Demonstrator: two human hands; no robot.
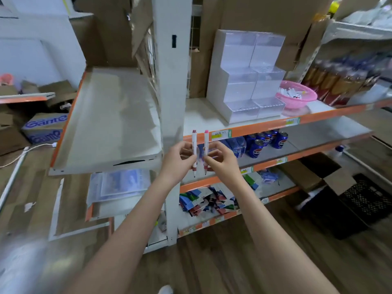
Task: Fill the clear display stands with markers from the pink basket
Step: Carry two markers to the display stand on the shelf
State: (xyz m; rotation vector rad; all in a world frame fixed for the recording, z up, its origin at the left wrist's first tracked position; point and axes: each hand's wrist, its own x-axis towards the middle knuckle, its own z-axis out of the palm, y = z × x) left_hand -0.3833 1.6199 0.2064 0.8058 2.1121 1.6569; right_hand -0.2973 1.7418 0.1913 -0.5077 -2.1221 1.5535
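Observation:
Two clear stepped display stands (246, 81) stand side by side on the top shelf; I see no markers in them. To their right sits the pink basket (297, 96) with several white markers inside. In front of the shelf's edge, my left hand (180, 160) pinches one white marker (194, 143) upright, its dark red cap on top. Beside it my right hand (220, 160) pinches a second upright white marker (206, 143) with a pink cap. Both hands are well below and left of the stands.
An orange-edged shelf (265, 126) carries the stands and basket. Blue cans (265, 142) stand on the shelf below, loose packets (207, 201) lower still. A white upright post (171, 81) divides this bay from the bare left shelf (110, 117). Cardboard boxes and a black crate (364, 200) lie on the floor.

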